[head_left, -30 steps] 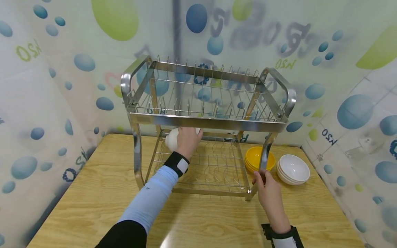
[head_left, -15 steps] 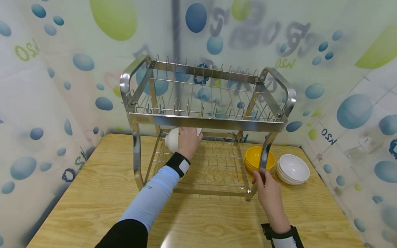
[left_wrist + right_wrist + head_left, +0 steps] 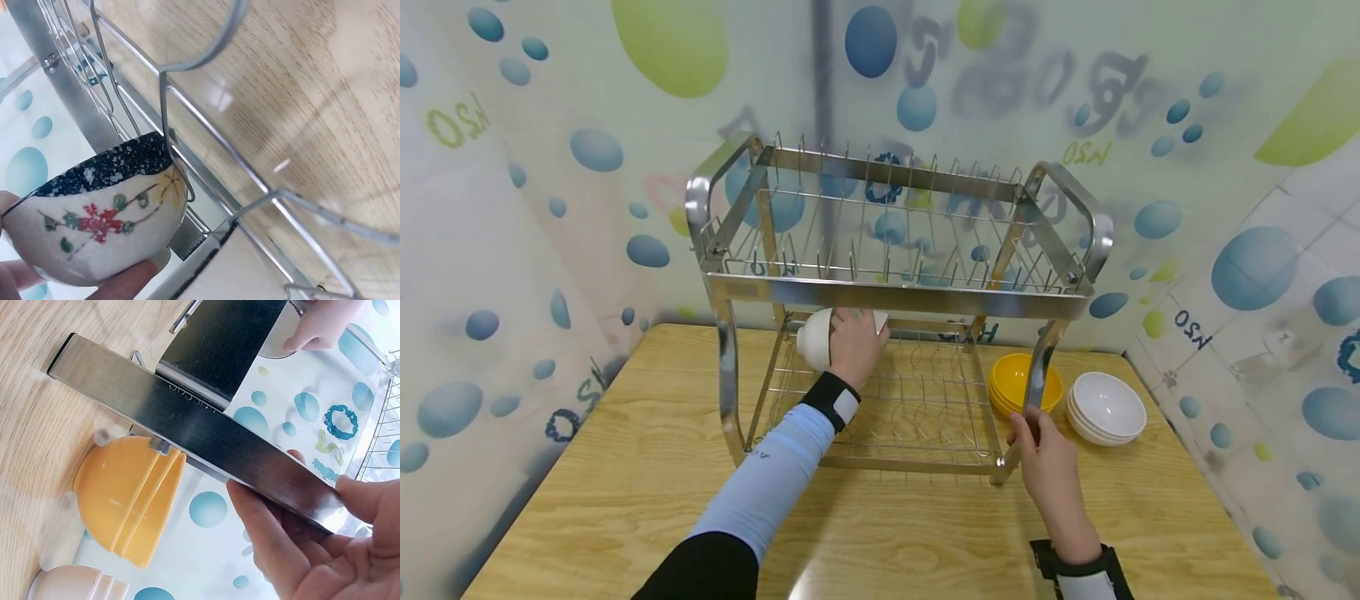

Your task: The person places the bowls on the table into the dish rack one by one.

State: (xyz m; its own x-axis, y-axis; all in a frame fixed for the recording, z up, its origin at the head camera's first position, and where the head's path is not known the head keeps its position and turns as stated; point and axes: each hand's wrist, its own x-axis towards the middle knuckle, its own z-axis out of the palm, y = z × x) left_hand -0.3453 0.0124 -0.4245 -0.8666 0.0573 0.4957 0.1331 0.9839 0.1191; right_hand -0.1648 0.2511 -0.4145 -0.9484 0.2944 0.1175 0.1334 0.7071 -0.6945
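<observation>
My left hand point(image 3: 856, 346) reaches into the lower tier of a two-tier metal dish rack point(image 3: 895, 296). It holds a ceramic bowl point(image 3: 106, 231), white with a painted red flower and a dark speckled inner rim, thumb at the rim and fingers near the base. The bowl is tilted on its side against the rack's wires. Beside it, another white bowl point(image 3: 814, 340) with a dark rim stands on edge at the left of the lower tier. My right hand point(image 3: 1051, 471) grips the rack's front right leg point(image 3: 262, 456), thumb on one face and fingers around the other.
Right of the rack stand stacked yellow bowls point(image 3: 1018, 382), close to its leg, and stacked white bowls point(image 3: 1108, 407) farther right. The wooden table point(image 3: 917, 533) reaches back to a patterned curtain point(image 3: 865, 83). The rack's upper tier hangs over my left hand.
Both hands keep their holds in nearly the same places. The head view has shifted very slightly, and a little more of the standing bowl's dark rim shows beside my left hand.
</observation>
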